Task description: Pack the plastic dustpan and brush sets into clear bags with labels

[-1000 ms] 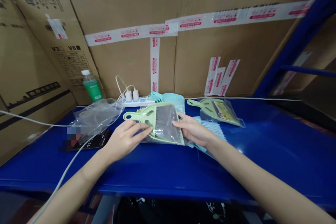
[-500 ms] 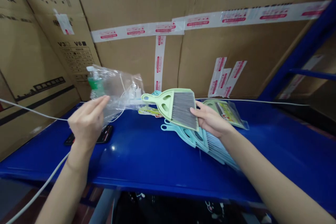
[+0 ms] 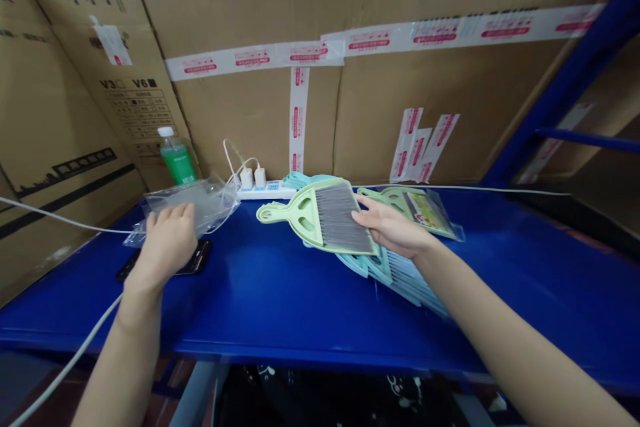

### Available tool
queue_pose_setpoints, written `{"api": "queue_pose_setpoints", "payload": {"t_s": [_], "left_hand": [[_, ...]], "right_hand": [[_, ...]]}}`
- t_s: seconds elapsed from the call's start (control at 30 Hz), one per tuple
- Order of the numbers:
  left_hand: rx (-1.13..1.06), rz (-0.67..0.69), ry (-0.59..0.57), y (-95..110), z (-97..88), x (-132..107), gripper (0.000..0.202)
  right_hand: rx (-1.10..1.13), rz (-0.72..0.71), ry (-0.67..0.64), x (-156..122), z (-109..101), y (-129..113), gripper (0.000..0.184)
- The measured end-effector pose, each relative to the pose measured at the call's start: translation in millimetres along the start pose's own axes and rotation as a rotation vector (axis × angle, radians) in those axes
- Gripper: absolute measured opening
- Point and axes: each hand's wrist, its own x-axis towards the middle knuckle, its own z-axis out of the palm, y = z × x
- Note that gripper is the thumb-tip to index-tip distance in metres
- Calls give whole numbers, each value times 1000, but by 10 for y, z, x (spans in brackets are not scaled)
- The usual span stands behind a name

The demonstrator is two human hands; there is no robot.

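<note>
Pale green dustpan (image 3: pixel 305 217) with grey brush bristles (image 3: pixel 343 219), turquoise dustpans (image 3: pixel 400 273) beneath, blue worktop (image 3: pixel 300 307), green bottle (image 3: pixel 176 160), white cap.

Count on the blue shelf (image 3: pixel 300 307): 1 bare green dustpan set (image 3: pixel 325 220), 1 bagged green dustpan set (image 3: pixel 425 212). Teal dustpan sets (image 3: pixel 400 273) stacked mid-shelf, probably 3, edges overlap. Left end: 1 clear bag (image 3: pixel 200 203), 1 green bottle (image 3: pixel 175 160), 1 phone (image 3: pixel 199 259). Back edge: 1 power strip (image 3: pixel 267 192), 2 chargers (image 3: pixel 246 179).
</note>
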Motion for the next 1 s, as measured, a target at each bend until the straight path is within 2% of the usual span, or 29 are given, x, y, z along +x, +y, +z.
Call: {"api": "queue_pose_setpoints", "payload": {"t_s": [0.03,0.1,0.2,0.3,0.37,0.43,0.5,0.53,0.57,0.63,0.7,0.77,0.87,1.0], "left_hand": [[16,52,54,116,-17,14,40],[-58,249,64,389,-36,39,44],[-188,510,-60,750,9,75,45],[-318,579,-134,907,104,132,41],[-390,585,-121,920,151,190,40],[-425,596,-77,917,170,263,41],[-432,616,-33,946,167,348,41],[-430,628,-19,979,162,394,41],[-424,638,-15,1024,156,444,40],[-397,655,-29,1142,145,552,39],[-357,671,-59,1272,135,672,39],[-329,686,-86,1390,128,800,40],[-294,700,-116,1509,115,996,40],[-276,780,-171,1571,94,1217,39]], "right_hand": [[-10,6,-15,-4,-1,-4,64],[-36,15,-51,-13,-1,-15,67],[-90,32,-127,-24,-22,-32,70],[-215,42,-144,-45,-93,-78,63],[-375,-5,-27,-82,-144,-145,51],[-595,-178,185,-143,-150,-234,37],[-840,-443,358,-213,-82,-313,27],[-959,-555,372,-243,-22,-337,25],[-1056,-625,331,-265,48,-344,25],[-1206,-688,211,-276,185,-310,22],[-1307,-658,211,-246,268,-237,18],[-1367,-594,313,-196,268,-171,17],[-1406,-489,436,-142,157,-149,15],[-1432,-475,460,-134,12,-199,20]]}}
